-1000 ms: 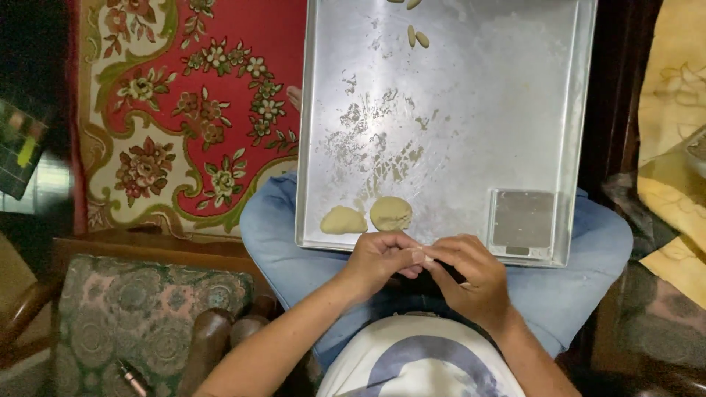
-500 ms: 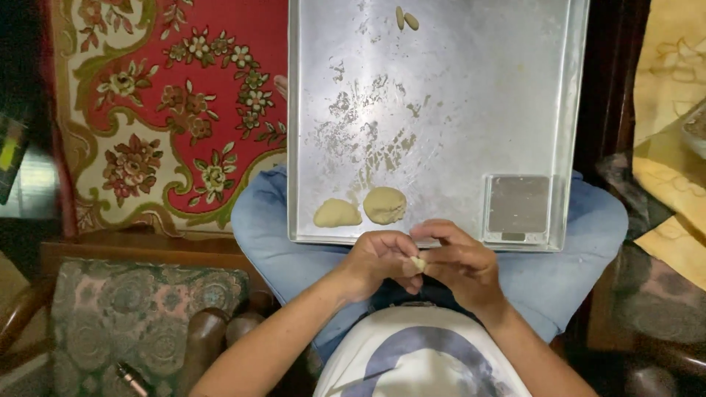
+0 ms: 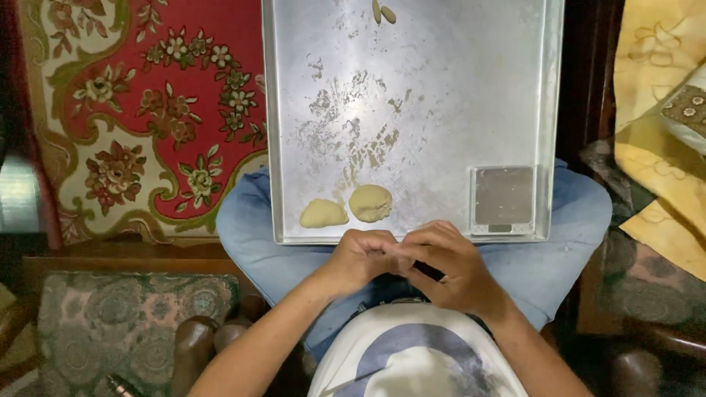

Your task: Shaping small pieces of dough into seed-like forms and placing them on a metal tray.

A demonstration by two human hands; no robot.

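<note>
Red floral carpet [image 3: 132, 110]; metal tray [image 3: 441, 88] across a seated person's lap.
Left hand [image 3: 360, 259] and right hand [image 3: 447, 266] pressed together at tray's near edge, fingers curled; contents hidden. Two dough lumps [image 3: 346, 208] and small scale [image 3: 504, 197] on tray.

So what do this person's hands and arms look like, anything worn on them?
Both the left hand and the right hand are bare: no gloves, and no rings, watch or bracelet show. The forearms are uncovered, with no sleeves in view. Below them are a white printed shirt and blue jeans.
</note>
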